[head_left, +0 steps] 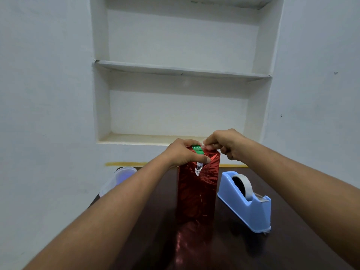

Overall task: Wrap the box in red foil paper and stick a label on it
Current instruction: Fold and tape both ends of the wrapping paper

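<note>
A tall box stands upright on the dark table, wrapped in red foil paper (pixel 196 191). Its green top end (pixel 197 149) shows bare above the foil, and a small gap in the foil shows near the top front. My left hand (pixel 183 152) grips the top of the box, thumb pressing the foil fold against the front. My right hand (pixel 224 144) pinches a short strip of clear tape (pixel 204 146) at the box's top right edge. The foil's lower end lies loose on the table towards me.
A light blue tape dispenser (pixel 245 203) with a roll of clear tape stands right of the box. A clear plastic tub with lid (pixel 118 178) sits at the table's left edge. Behind the dark table (pixel 292 240) is a white wall with recessed shelves (pixel 181 71).
</note>
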